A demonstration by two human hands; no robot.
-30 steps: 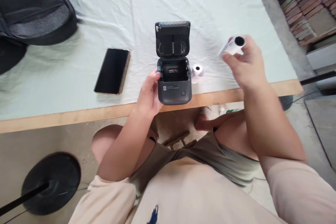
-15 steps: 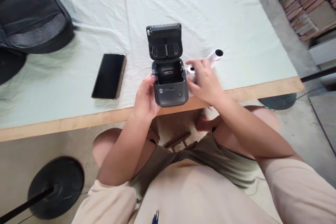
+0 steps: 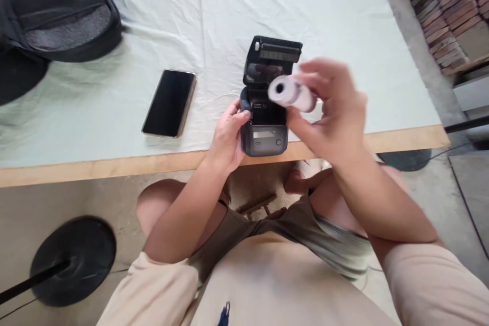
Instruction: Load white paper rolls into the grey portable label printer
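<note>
- Far left on the pale cloth lies an open black case [image 3: 57,12], well apart from my hands.
- Nearer the table's [image 3: 114,165] wooden edge, a dark phone [image 3: 170,103] lies flat, screen up, left of everything I am handling.
- My left hand [image 3: 227,137] is wrapped around the left side of the small dark printer [image 3: 265,112], thumb up by its open compartment.
- The printer sits at the table's near edge, its lid [image 3: 273,58] tipped up and back.
- My right hand [image 3: 330,109] is closed on a white paper roll [image 3: 292,93], held in the air just above and right of the open compartment, hollow core facing me; it is blurred.
- My hands are apart, the printer between them.
</note>
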